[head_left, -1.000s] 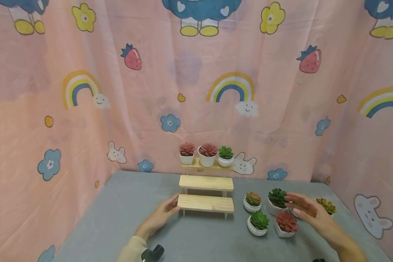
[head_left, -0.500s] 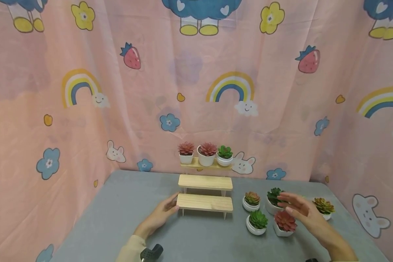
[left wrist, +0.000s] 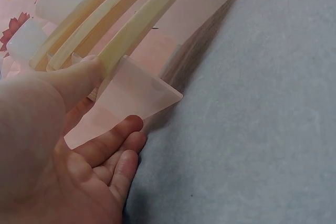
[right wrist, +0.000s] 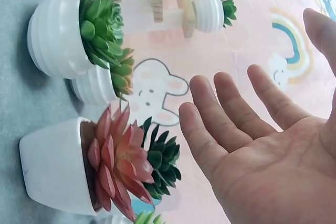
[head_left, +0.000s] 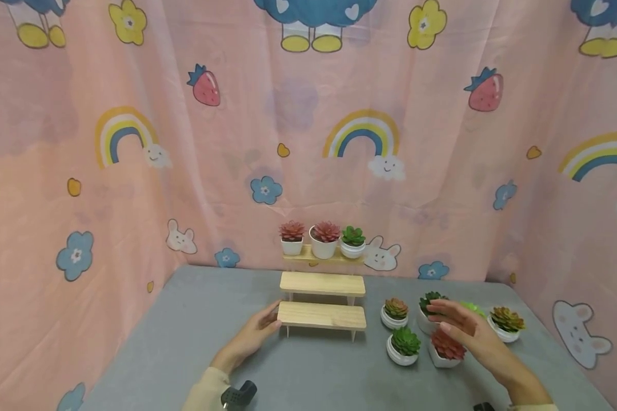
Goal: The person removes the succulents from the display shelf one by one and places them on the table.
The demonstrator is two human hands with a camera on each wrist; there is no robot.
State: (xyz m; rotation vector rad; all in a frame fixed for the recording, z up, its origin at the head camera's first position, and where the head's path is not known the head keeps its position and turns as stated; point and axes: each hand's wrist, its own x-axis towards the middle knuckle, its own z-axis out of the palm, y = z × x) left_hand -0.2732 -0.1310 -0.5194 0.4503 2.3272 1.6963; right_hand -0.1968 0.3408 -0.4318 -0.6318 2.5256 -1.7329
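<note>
My left hand holds the left end of the lowest step of a three-tier wooden display stand. In the left wrist view its thumb lies against the wooden edge, and the other fingers are by the clear side panel. My right hand, fingers spread and holding nothing, hovers over the potted succulents at the right. Nearest to it are a red succulent in a square white pot and a dark green succulent, partly hidden. A bright green succulent shows behind the hand.
Three potted succulents line the top tier. On the grey table stand a green succulent, an orange-green one and a yellowish one, all in white pots. A pink patterned curtain hangs behind.
My right hand has drifted left over the succulents, uncovering the yellowish one and the bright green one. My left hand stays at the stand.
</note>
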